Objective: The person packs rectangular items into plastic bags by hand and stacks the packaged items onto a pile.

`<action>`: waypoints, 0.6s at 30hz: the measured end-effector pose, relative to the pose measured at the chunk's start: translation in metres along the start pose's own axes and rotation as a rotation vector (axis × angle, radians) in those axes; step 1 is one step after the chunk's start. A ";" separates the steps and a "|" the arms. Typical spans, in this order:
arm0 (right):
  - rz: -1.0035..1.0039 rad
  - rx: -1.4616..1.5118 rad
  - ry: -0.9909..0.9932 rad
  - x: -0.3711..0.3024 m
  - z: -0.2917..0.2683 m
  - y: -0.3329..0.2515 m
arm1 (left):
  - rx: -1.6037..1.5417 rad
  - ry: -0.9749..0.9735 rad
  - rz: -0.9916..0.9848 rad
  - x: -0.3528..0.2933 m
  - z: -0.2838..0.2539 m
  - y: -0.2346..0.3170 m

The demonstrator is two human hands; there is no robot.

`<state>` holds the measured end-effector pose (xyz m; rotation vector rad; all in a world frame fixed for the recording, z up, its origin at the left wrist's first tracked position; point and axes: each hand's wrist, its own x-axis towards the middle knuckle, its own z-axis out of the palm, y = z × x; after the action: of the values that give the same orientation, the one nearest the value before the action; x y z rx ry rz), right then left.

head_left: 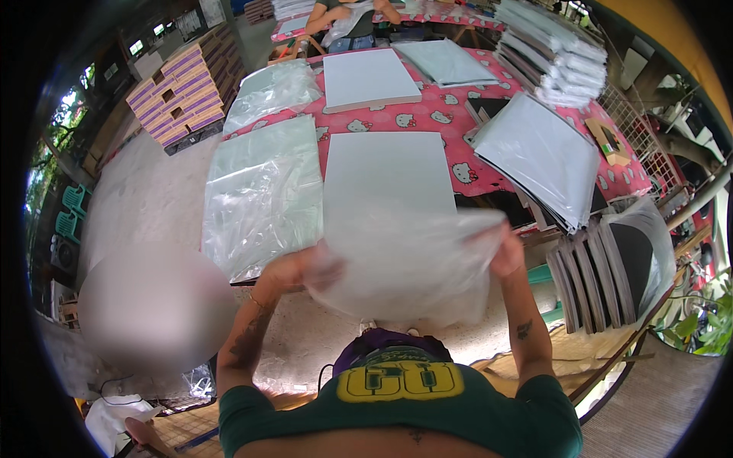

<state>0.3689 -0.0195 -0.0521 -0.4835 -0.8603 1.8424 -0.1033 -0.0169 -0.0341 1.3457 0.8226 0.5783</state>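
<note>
A clear plastic bag (412,267) is stretched between my two hands, in front of my body at the table's near edge. It is blurred by motion. My left hand (309,267) is closed on its left side, with the fingers partly smeared. At the upper right corner, my right hand (505,253) grips the film. Just beyond the bag lies a stack of white sheets (389,172), its near end covered by the film. Beside it on the left is a pile of clear plastic bags (263,195).
The table has a pink cat-patterned cover (463,174). Farther back lies another white stack (370,76). Bagged sheets (538,156) lie at the right, above upright bagged bundles (595,278). Cartons (187,88) are piled at the left. Another person (353,19) handles plastic across the table.
</note>
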 end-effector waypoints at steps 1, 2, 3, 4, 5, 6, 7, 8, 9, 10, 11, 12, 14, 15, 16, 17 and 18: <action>0.035 0.157 0.206 0.007 0.021 -0.019 | -0.066 -0.054 -0.129 -0.015 -0.007 -0.006; 0.060 0.226 0.294 0.011 0.082 -0.031 | -0.127 -0.115 -0.260 -0.025 -0.015 -0.013; 0.171 0.088 0.253 -0.002 0.045 -0.021 | 0.090 -0.035 -0.152 -0.017 -0.003 0.032; 0.293 -0.049 0.198 -0.017 -0.016 0.003 | 0.302 0.064 -0.029 -0.010 0.005 0.060; 0.393 -0.330 0.037 -0.015 -0.019 0.024 | 0.006 0.070 0.095 -0.010 0.003 0.056; 0.449 -0.615 -0.146 -0.015 -0.021 0.043 | -0.293 0.074 0.223 -0.007 0.000 0.046; 0.321 -0.391 -0.185 -0.010 -0.015 0.053 | -0.593 0.069 0.348 -0.002 0.002 0.044; 0.189 -0.167 -0.219 -0.003 -0.010 0.058 | -0.828 -0.109 0.213 -0.005 0.016 0.036; 0.074 0.063 -0.281 0.009 0.000 0.062 | -0.423 -0.158 0.187 -0.021 0.003 -0.031; -0.044 0.150 0.013 0.014 0.016 0.045 | -0.233 -0.137 0.090 -0.027 -0.001 -0.054; -0.193 0.114 0.107 0.014 -0.025 0.044 | -0.031 -0.152 0.001 -0.028 -0.003 -0.069; -0.186 0.206 0.220 0.002 -0.057 0.040 | -0.037 -0.133 -0.151 -0.018 0.016 -0.024; -0.073 0.389 0.254 -0.008 -0.091 0.060 | -0.420 -0.274 0.329 -0.014 0.015 0.012; -0.062 0.434 0.251 -0.013 -0.101 0.074 | -0.550 0.192 0.397 -0.016 0.006 0.016; -0.079 0.457 0.246 -0.012 -0.100 0.084 | -0.802 0.485 0.418 -0.011 0.026 0.065; -0.105 0.439 0.248 -0.018 -0.102 0.084 | -0.801 0.449 0.273 -0.007 0.019 0.044; -0.101 0.426 0.223 -0.012 -0.092 0.086 | -0.792 0.445 0.146 -0.016 0.004 0.007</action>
<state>0.3816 -0.0199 -0.1777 -0.3572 -0.3211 1.7740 -0.1087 -0.0308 -0.0240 0.5510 0.7272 1.1985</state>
